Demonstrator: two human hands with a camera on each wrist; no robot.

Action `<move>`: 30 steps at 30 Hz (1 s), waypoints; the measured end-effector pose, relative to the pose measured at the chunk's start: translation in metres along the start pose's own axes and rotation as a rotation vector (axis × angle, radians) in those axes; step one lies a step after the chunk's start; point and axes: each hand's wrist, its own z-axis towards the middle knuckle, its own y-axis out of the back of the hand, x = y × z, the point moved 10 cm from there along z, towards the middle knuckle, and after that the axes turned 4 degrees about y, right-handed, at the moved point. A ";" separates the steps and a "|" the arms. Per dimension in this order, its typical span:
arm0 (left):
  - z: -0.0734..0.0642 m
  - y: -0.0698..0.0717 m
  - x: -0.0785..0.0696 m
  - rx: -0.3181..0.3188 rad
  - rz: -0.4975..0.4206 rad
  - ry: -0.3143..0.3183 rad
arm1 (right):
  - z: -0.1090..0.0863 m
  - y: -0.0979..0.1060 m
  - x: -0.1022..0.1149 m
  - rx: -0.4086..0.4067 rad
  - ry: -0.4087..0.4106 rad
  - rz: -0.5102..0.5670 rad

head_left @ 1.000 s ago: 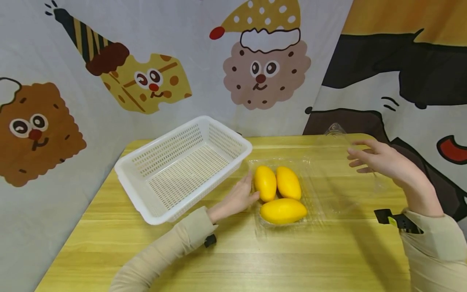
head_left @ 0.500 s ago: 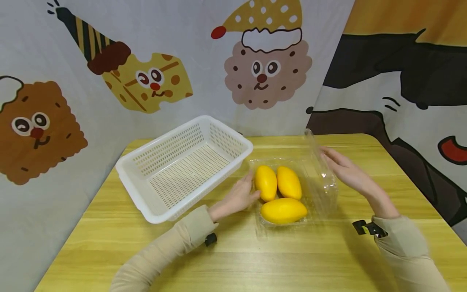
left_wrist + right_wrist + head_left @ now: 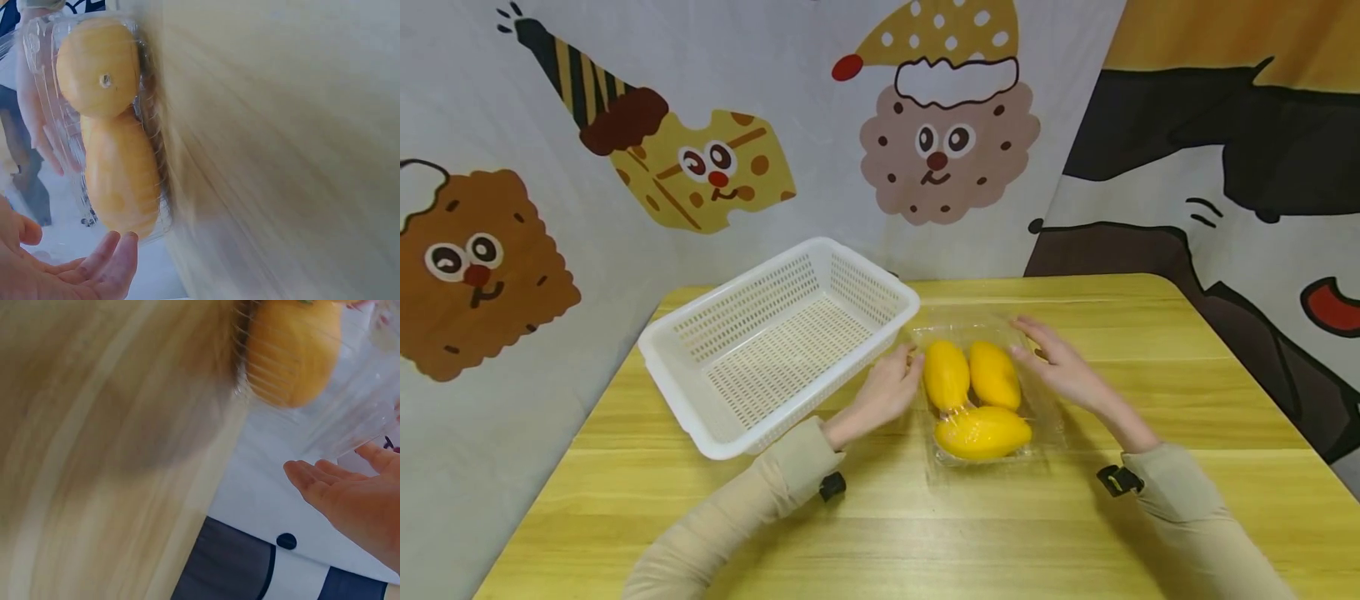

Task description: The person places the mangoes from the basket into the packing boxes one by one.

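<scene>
Three yellow mangoes lie in a clear plastic clamshell box [image 3: 1047, 427]: one at the left [image 3: 946, 375], one at the right [image 3: 994, 375] and one crosswise in front [image 3: 983, 435]. The clear lid [image 3: 350, 428] now lies folded over them, slanting in the right wrist view. My left hand [image 3: 887, 390] is at the box's left side, its relaxed fingers [image 3: 119, 265] close to the end of a mango. On the other side, my right hand [image 3: 1063, 371] has its fingers extended against the lid, near the back right corner. Neither hand grips anything.
A white perforated plastic basket [image 3: 808, 422] stands to the left of the box, with nothing in it. Both rest on a wood-grain table [image 3: 880, 533]. Behind the table hangs a cloth with cartoon prints [image 3: 820, 183].
My right hand has moved left from the table's right side, swinging the lid from lying open at the right, through upright, over the mangoes. My left hand has shifted slightly left.
</scene>
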 end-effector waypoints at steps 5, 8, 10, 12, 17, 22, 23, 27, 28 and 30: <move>0.004 0.001 -0.002 -0.017 -0.035 -0.006 | 0.003 -0.010 -0.002 0.011 0.009 -0.020; 0.006 0.001 -0.001 -0.026 -0.052 0.009 | 0.004 -0.012 -0.003 0.003 0.001 -0.024; 0.009 0.000 0.000 -0.034 -0.053 0.026 | 0.004 -0.013 -0.003 -0.002 -0.007 -0.028; 0.012 -0.001 0.002 -0.039 -0.044 0.046 | 0.004 -0.013 -0.003 -0.002 -0.015 -0.028; 0.023 -0.004 0.009 -0.034 -0.031 0.120 | 0.003 -0.014 -0.003 -0.007 -0.021 -0.029; 0.034 -0.007 0.014 -0.015 -0.092 0.200 | 0.002 -0.013 -0.003 -0.014 -0.022 -0.031; 0.036 -0.007 0.015 -0.017 -0.106 0.209 | 0.002 -0.014 -0.004 -0.015 -0.022 -0.029; 0.046 -0.007 0.017 -0.032 -0.186 0.231 | 0.002 -0.014 -0.005 -0.018 -0.027 -0.021; 0.048 -0.008 0.018 -0.029 -0.207 0.239 | 0.002 -0.013 -0.005 -0.019 -0.028 -0.022; 0.052 -0.009 0.021 -0.037 -0.253 0.262 | 0.001 -0.013 -0.006 -0.020 -0.029 -0.025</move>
